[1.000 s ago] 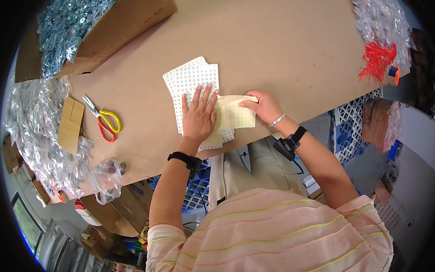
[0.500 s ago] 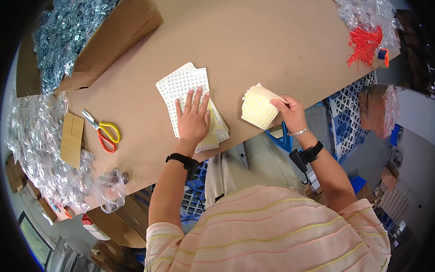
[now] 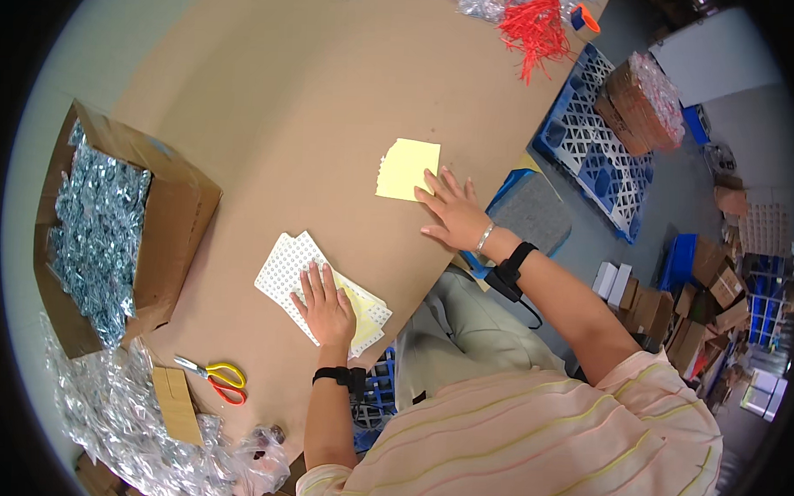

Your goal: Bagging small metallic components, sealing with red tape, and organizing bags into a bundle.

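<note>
My left hand (image 3: 327, 315) lies flat, fingers stretched, on a fanned pile of white sticker sheets (image 3: 281, 268) printed with rows of small dark marks. A yellow piece (image 3: 361, 310) pokes out beside that palm on top of the pile. Farther right, a small stack of yellow sheets (image 3: 401, 171) rests on the table with a ragged left edge. Spread fingers of my right hand (image 3: 457, 212) touch or hover at its lower right edge; contact is hard to tell. Nothing is gripped by either hand.
Scissors (image 3: 220, 377) with red and yellow handles lie left, beside a cardboard piece (image 3: 177, 404) and clear plastic bags (image 3: 138, 414). An open carton (image 3: 175, 231) holds silvery bagged parts. Red strings (image 3: 537, 30) and an orange tape roll (image 3: 586, 21) sit at the far right edge.
My right hand has let go of the yellow sheets, which now lie on the table. My left hand stays on the white pile. The whole view has turned and shifted.
</note>
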Demonstrator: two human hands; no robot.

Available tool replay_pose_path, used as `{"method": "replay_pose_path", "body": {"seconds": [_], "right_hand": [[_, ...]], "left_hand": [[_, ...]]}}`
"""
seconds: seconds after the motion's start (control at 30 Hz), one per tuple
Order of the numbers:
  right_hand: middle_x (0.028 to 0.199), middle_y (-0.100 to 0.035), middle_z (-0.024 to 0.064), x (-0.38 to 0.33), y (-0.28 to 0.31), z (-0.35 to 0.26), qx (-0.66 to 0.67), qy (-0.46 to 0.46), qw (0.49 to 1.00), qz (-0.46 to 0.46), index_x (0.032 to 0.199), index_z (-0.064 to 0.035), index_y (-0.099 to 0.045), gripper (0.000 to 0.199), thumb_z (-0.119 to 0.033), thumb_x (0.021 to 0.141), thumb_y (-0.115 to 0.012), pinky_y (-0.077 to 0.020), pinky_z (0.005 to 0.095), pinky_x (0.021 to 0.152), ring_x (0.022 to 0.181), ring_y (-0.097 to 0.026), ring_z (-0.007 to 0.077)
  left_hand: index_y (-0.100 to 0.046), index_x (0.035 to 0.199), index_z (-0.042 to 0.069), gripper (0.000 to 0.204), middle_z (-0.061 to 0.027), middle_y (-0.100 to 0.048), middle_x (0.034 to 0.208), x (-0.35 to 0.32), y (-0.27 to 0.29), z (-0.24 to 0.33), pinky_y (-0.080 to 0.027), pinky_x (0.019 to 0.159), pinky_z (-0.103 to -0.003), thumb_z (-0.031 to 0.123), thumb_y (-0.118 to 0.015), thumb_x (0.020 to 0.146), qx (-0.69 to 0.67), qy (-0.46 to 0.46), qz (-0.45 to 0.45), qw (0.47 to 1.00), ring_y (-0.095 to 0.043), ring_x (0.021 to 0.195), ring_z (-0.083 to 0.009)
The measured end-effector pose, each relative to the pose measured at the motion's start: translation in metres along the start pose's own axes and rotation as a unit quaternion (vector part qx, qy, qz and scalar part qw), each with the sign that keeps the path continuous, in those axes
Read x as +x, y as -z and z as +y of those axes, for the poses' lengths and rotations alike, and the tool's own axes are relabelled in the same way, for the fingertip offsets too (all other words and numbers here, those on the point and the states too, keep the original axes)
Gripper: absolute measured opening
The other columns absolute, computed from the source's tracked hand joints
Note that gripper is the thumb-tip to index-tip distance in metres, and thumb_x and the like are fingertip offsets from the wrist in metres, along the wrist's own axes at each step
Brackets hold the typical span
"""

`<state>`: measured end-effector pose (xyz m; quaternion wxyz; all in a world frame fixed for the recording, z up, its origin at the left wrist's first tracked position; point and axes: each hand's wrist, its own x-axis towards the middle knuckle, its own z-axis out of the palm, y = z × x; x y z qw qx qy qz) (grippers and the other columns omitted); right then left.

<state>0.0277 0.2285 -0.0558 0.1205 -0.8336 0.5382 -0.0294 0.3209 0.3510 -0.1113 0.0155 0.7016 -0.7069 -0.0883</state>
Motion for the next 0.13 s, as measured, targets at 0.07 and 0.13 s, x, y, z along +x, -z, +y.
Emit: {"method": "replay_pose_path", "body": {"seconds": [0.07, 0.13], "right_hand": [[0.15, -0.033, 0.0141, -0.032, 0.01, 0.004, 0.045, -0.021, 0.999, -0.021, 0.137, -0.0136, -0.047, 0.058, -0.036, 0.086, -0.064, -0.0269, 0.0571, 0.109, 0.139, -0.028, 0.0394], [0.149, -0.034, 0.0141, -0.051, 0.025, 0.019, 0.09, -0.033, 0.995, -0.026, 0.137, -0.0134, -0.047, 0.059, -0.037, 0.085, -0.065, -0.0276, 0.0564, 0.109, 0.139, -0.028, 0.039]], "left_hand": [[-0.03, 0.148, 0.016, 0.055, -0.0055, -0.022, 0.157, 0.004, -0.001, 0.003, -0.003, 0.115, -0.055, 0.029, -0.036, 0.095, 0.0, 0.009, 0.005, 1.0, -0.015, 0.145, -0.0283], [-0.027, 0.15, 0.016, 0.056, -0.007, -0.021, 0.157, 0.008, -0.013, -0.003, -0.002, 0.114, -0.057, 0.031, -0.033, 0.096, 0.01, 0.002, 0.006, 1.0, -0.014, 0.145, -0.0299]]}}
